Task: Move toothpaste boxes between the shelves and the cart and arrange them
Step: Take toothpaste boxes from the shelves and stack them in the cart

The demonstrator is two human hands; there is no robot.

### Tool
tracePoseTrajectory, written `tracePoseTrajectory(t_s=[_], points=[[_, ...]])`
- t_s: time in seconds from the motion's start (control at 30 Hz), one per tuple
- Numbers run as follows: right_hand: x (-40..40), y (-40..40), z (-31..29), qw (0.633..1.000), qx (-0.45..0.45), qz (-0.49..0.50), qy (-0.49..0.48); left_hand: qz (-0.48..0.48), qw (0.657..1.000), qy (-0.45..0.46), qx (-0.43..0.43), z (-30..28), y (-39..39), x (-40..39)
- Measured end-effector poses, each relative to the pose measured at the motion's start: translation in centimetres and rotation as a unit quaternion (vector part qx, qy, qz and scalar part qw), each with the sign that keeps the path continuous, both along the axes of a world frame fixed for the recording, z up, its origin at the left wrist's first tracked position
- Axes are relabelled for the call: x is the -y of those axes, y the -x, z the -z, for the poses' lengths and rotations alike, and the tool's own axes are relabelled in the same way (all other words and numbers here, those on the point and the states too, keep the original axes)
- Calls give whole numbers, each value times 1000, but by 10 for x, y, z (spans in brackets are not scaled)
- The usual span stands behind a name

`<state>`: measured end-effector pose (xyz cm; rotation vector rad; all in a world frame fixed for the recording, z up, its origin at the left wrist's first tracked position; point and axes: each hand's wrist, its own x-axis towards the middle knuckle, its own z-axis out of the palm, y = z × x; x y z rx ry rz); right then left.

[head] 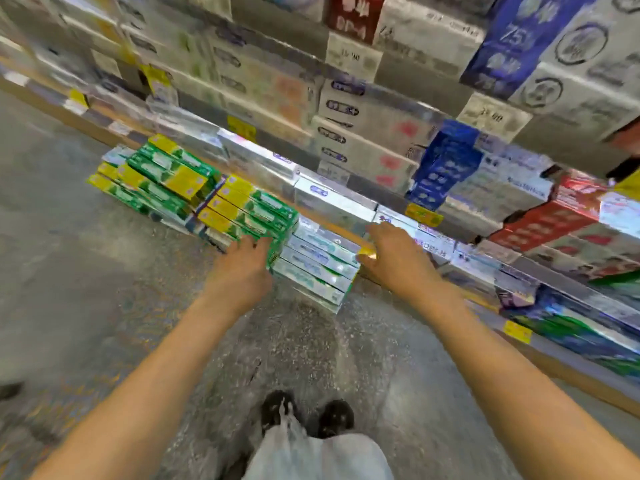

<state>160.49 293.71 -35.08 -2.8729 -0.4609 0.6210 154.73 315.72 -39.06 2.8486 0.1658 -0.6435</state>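
Left hand [242, 268]: reaches forward, fingers [254, 244] stretched toward the left end of the white stack; whether they touch it cannot be told through the blur.

Right hand [394, 258]: reaches to the right end of the same stack, fingers [375, 229] loosely spread, holding nothing that shows.

White stack [317, 268]: pale toothpaste boxes piled flat on the floor [86, 289], between the two hands, close against the lowest shelf.

Green stack [249, 211]: green-and-yellow boxes, piled on the floor just left of the white stack and touching it.

Far green stack [156, 178]: more green-and-yellow boxes, farther left, beside the green stack.

Silver boxes [332, 199]: a row lying behind the floor stacks, along the shelf foot.

Shelves [408, 109]: rise behind and to the right, packed with white, blue [446, 164] and red boxes [554, 216]; yellow price tags [424, 213] on the edges. The lower shelf edge juts out just beside the right hand.

Shoes [306, 412]: dark pair, below the hands, with pale trouser legs [318, 455] nearest the viewer.

Picture heavily blurred; print on the boxes unreadable.
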Motion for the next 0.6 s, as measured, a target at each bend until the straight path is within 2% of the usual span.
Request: tracePoseTrajectory(t_s=[0.13,0.33,0.5,0.6], points=[[-13,-19,101,1000,21,-22,4,2,1000,10,-15,109,-3,5],[-96,-53,215,991,77,-72,-76,-48,998,23,18,227,-15,-30],[-186,-60,272,975,120,-165,-92,-108,991,-42,72,270,-16,-81],[-222,-61,298,969,157,-183,-56,-146,982,-40,114,284,-10,-112]])
